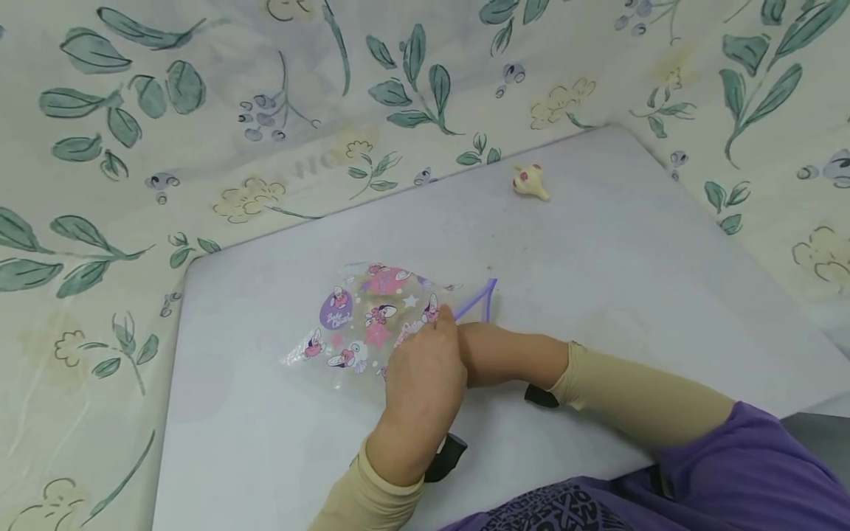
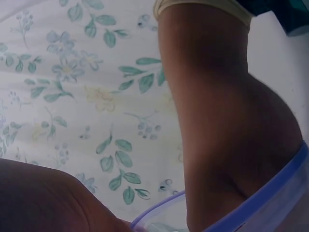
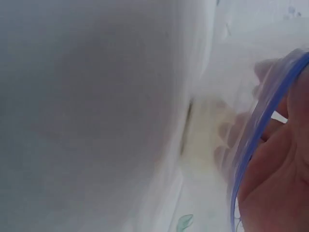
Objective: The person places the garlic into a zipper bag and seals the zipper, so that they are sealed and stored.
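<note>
A clear plastic zip bag (image 1: 377, 313) printed with pink and purple cartoon figures and stars lies on the white table. My left hand (image 1: 425, 369) grips its mouth near the purple zip edge (image 1: 474, 296). Through that mouth reaches my right hand (image 3: 275, 169), past the blue-purple rim (image 3: 256, 130) in the right wrist view. Inside, the fingers curl at a pale yellow thing (image 3: 205, 140), blurred by the plastic. In the left wrist view my right forearm (image 2: 212, 96) passes into the opening.
A small cream toy with pink spots (image 1: 530, 182) sits near the back edge of the white table (image 1: 598, 243). Floral cloth (image 1: 412, 96) hangs behind and at the sides. Dark wrist-camera mounts (image 1: 446, 457) sit under the wrists.
</note>
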The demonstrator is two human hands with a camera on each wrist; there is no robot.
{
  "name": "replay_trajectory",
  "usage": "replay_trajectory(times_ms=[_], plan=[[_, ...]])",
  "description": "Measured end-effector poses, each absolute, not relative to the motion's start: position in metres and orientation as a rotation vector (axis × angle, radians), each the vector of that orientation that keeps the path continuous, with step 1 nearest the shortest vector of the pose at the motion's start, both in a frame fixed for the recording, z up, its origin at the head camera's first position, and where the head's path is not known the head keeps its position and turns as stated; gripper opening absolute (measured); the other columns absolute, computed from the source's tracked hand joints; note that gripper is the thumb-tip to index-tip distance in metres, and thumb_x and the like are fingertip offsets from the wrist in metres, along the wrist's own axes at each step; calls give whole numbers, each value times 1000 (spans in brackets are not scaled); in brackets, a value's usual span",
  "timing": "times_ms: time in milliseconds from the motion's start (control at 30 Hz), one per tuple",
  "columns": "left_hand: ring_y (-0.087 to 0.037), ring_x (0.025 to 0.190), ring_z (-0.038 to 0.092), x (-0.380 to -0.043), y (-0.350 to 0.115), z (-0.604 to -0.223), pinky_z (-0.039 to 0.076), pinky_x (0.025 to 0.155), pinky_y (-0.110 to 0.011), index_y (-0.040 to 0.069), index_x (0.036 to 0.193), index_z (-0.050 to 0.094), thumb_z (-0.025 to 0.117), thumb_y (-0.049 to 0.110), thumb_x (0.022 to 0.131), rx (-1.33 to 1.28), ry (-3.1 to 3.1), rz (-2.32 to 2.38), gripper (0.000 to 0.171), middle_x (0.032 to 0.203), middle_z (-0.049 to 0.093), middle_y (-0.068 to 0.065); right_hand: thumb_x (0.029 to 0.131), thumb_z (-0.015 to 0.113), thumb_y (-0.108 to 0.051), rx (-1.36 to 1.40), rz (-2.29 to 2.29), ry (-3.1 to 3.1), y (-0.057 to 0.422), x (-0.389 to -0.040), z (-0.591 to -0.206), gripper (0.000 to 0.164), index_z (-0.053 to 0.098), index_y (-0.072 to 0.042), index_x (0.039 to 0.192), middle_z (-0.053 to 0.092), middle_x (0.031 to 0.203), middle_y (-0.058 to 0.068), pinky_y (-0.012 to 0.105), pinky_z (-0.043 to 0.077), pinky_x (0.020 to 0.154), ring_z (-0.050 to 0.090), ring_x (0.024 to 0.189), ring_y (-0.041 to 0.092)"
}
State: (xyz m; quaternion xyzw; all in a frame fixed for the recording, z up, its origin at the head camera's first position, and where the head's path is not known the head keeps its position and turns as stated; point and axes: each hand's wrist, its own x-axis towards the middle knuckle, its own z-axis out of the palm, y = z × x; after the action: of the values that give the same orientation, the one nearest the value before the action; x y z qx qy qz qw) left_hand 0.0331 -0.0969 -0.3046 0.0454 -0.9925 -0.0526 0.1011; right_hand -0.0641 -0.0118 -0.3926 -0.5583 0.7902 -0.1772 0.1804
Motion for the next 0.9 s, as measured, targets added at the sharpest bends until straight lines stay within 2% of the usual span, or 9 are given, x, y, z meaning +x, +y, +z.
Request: replay_trajectory(times_ms=[167,467,733,900], plan=[[-33,76,73,33,-98,-305,59,62,-46,-3,123,69,65,1,87,145,-2945,-178,37,94,76,-16,95,62,-20,-1547,-513,2240,-1,-60,-391,33,67,-10,127,73,113,1,35,54,92,69,98,14],[-29,74,73,33,-101,-305,58,60,-41,-3,126,68,73,2,82,152,-2953,-156,44,88,76,-15,92,70,-25,-1857,-579,2311,18,-65,-386,28,71,-16,119,74,116,0,36,57,87,70,106,16],[-28,68,71,34,-102,-305,57,56,-39,-4,124,68,72,1,85,150,-2949,-154,40,80,73,-15,90,71,-20,-2006,-758,2285,27,-63,-390,13,72,-15,101,75,99,-6,29,57,76,71,89,10],[-28,66,71,34,-103,-305,57,55,-39,-3,125,68,73,1,83,151,-2945,-159,42,79,73,-15,88,72,-16,-2018,-864,2280,30,-64,-387,12,73,-15,100,74,93,-7,25,56,75,69,84,5]])
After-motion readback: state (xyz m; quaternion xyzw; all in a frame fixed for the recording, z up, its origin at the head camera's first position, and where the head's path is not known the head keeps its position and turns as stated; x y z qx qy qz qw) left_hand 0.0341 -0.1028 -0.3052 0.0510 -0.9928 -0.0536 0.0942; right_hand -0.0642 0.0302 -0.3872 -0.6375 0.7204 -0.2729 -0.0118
